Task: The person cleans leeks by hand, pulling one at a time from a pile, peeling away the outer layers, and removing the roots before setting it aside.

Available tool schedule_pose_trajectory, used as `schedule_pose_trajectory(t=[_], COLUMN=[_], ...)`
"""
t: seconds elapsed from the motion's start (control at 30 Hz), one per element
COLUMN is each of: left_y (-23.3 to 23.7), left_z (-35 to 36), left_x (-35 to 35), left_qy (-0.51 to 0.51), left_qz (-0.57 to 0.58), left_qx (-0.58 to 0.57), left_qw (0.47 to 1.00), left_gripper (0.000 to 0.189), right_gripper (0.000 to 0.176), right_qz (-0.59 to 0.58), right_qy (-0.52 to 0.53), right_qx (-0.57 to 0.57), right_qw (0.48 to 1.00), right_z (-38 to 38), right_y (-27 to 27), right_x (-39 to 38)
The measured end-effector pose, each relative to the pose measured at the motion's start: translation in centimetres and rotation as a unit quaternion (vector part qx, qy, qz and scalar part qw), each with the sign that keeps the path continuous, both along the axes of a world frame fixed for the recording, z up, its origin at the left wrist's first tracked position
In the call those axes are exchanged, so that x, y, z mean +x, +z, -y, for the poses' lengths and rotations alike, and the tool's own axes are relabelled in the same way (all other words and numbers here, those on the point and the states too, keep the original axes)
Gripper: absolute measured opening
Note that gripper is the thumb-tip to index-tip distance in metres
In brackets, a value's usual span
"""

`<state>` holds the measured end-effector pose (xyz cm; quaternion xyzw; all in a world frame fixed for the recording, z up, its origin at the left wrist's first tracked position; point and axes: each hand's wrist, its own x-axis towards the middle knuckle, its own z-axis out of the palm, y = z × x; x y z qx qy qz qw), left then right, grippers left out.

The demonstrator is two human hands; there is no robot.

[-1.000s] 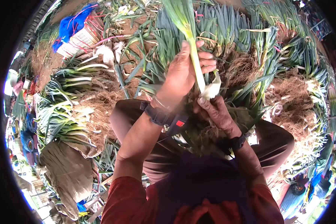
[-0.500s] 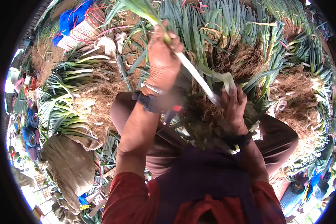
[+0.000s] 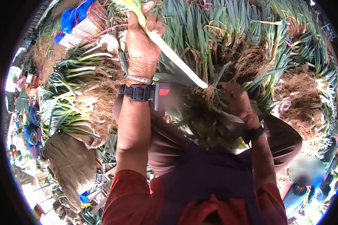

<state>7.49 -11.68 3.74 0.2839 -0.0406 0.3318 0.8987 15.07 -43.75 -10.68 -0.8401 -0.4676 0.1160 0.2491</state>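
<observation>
My left hand [image 3: 143, 48], raised at the upper left of centre, is closed around a leek [image 3: 178, 63]. The leek slants down to the right, its bare white shaft ending in a small tuft of roots; its green top runs out past the upper edge. To the right of those roots is my right hand [image 3: 237, 100], apart from the shaft, its fingers smeared by motion; I cannot tell whether they hold anything. Below, between my crossed legs, lie stripped leek leaves [image 3: 210, 125], partly blurred.
Rows of leeks [image 3: 218, 26] with roots towards me stand ahead. Another pile of leeks [image 3: 65, 107] lies at the left, near a brown sack [image 3: 69, 159]. At the right are more leeks with matted roots [image 3: 298, 97]. A woven basket [image 3: 82, 33] with blue netting sits upper left.
My left hand has moved up and left with the leek, turning it flatter. My right hand has come away from the shaft; the pale peeled leaf at its fingers no longer shows there.
</observation>
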Motion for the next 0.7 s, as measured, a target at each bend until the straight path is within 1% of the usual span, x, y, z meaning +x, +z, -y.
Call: schedule_pose_trajectory(t=[0.03, 0.07, 0.1, 0.13, 0.2, 0.23, 0.3, 0.33, 0.37, 0.4, 0.43, 0.47, 0.5, 0.53, 0.57, 0.6, 0.63, 0.67, 0.7], left_y=[-0.9, -1.7, -2.1, -1.7, -0.4, -0.4, -0.9, -1.3, -1.7, -1.1, -0.6, -0.1, 0.3, -0.2, -0.5, -0.9, -0.5, 0.1, 0.3], left_z=[-0.5, -0.9, -1.1, -0.5, 1.5, 1.9, 1.5, 1.0, 0.2, -0.6, -2.1, -3.3, -3.4, -4.6, -4.9, -5.1, -3.9, -3.0, -3.1], left_x=[0.1, 0.2, 0.3, 0.1, -0.4, -0.3, -0.5, -0.8, -1.1, -1.8, -2.7, -3.4, -3.7, -4.2, -4.3, -4.2, -5.0, -5.9, -7.0], left_qy=[-0.032, -0.064, -0.097, -0.099, -0.105, -0.075, -0.030, -0.007, 0.017, 0.029, -0.002, -0.033, 0.016, 0.004, 0.052, 0.101, 0.144, 0.192, 0.231], left_qz=[0.034, 0.069, 0.090, 0.079, 0.057, 0.055, -0.002, -0.032, -0.035, -0.039, -0.005, 0.031, 0.016, 0.030, -0.003, -0.035, -0.052, -0.084, -0.111], left_qx=[0.032, 0.063, 0.068, 0.037, -0.022, -0.017, 0.033, 0.058, 0.103, 0.116, 0.086, 0.055, 0.046, 0.086, 0.093, 0.101, 0.064, 0.056, 0.054], left_qw=[0.998, 0.994, 0.989, 0.991, 0.993, 0.996, 0.999, 0.998, 0.994, 0.992, 0.996, 0.997, 0.999, 0.996, 0.994, 0.989, 0.986, 0.976, 0.965], left_gripper=[0.044, 0.046, 0.044, 0.044, 0.042, 0.040, 0.045, 0.048, 0.055, 0.057, 0.048, 0.040, 0.039, 0.037, 0.046, 0.057, 0.051, 0.044, 0.041], right_gripper=[0.030, 0.029, 0.028, 0.028, 0.028, 0.028, 0.029, 0.029, 0.029, 0.028, 0.028, 0.028, 0.030, 0.032, 0.035, 0.029, 0.025, 0.021, 0.021], right_qz=[-0.088, -0.174, -0.186, -0.198, -0.078, -0.048, 0.012, 0.022, 0.032, 0.019, 0.006, -0.031, -0.069, -0.111, -0.151, -0.107, -0.061, -0.015, -0.097], right_qy=[-0.010, -0.020, -0.014, -0.006, 0.041, 0.015, -0.037, -0.008, 0.024, 0.047, 0.071, 0.084, 0.091, 0.097, 0.102, 0.104, 0.106, 0.107, 0.048], right_qx=[0.108, 0.212, 0.244, 0.274, 0.197, 0.145, 0.038, 0.015, -0.007, -0.040, -0.073, -0.118, -0.209, -0.298, -0.383, -0.285, -0.184, -0.080, -0.086], right_qw=[0.990, 0.961, 0.952, 0.941, 0.976, 0.988, 0.999, 1.000, 0.999, 0.998, 0.995, 0.989, 0.971, 0.943, 0.906, 0.947, 0.975, 0.991, 0.990], right_z=[-1.2, -2.4, -3.7, -5.0, -7.5, -8.0, -8.2, -7.1, -5.0, -2.3, 0.4, 3.3, 5.7, 8.0, 8.9, 9.2, 8.9, 7.7, 6.0], right_y=[1.8, 3.8, 5.2, 6.6, 8.3, 7.7, 4.7, 3.7, 2.7, 0.8, -1.0, -3.6, -5.6, -7.4, -7.8, -8.3, -8.4, -7.5, -6.8], right_x=[-0.6, -1.2, -2.1, -3.0, -5.3, -6.1, -7.8, -8.3, -8.6, -8.7, -8.8, -8.5, -7.7, -7.3, -7.3, -6.9, -6.0, -5.1, -4.1])
